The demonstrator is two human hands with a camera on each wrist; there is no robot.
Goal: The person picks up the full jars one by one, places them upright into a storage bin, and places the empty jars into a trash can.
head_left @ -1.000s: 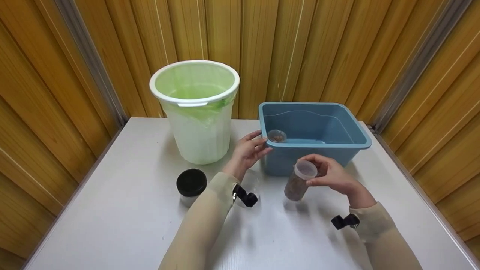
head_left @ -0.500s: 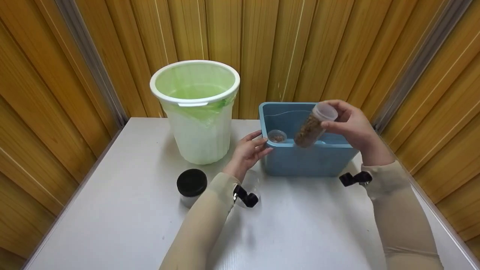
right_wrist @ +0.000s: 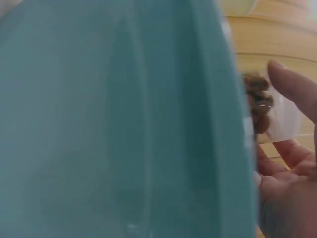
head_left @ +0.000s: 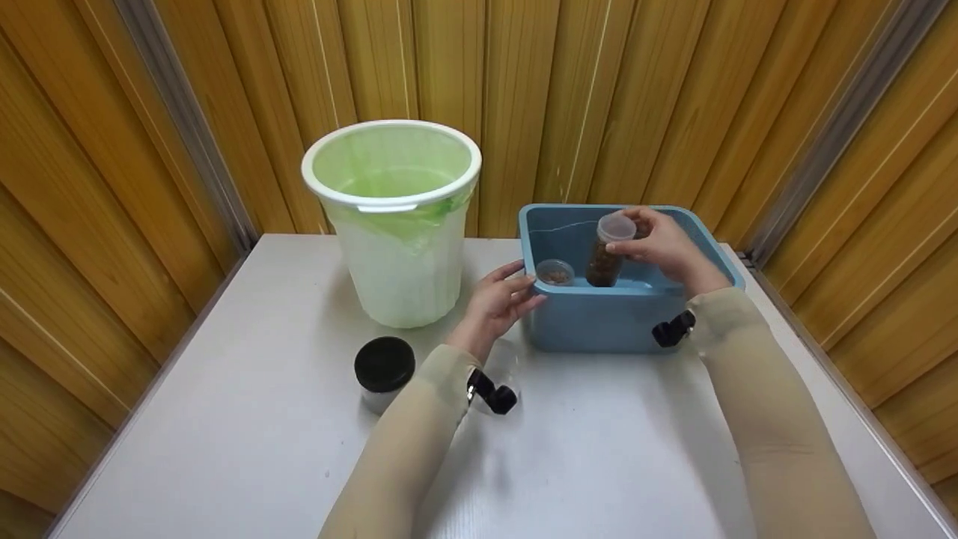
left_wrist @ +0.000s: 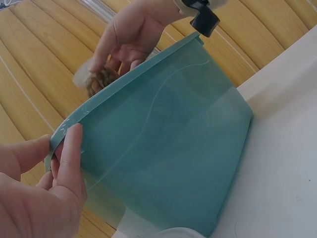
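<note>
- Standing at lower centre-left on the table (head_left: 224, 419): black-lidded jar (head_left: 383, 368), untouched.
- Left hand (head_left: 498, 299), mid-frame: grip clamped on the near-left corner of the blue tub (head_left: 599, 322), unchanged from before.
- Right hand (head_left: 662, 243): grip closed around clear jar (head_left: 608, 251) of brown bits; a second ago over the table, now lowered inside the tub, beside a small jar (head_left: 554, 272).
- Tub's right half open.
- White bin (head_left: 393, 224), upper left, stands well apart.
</note>
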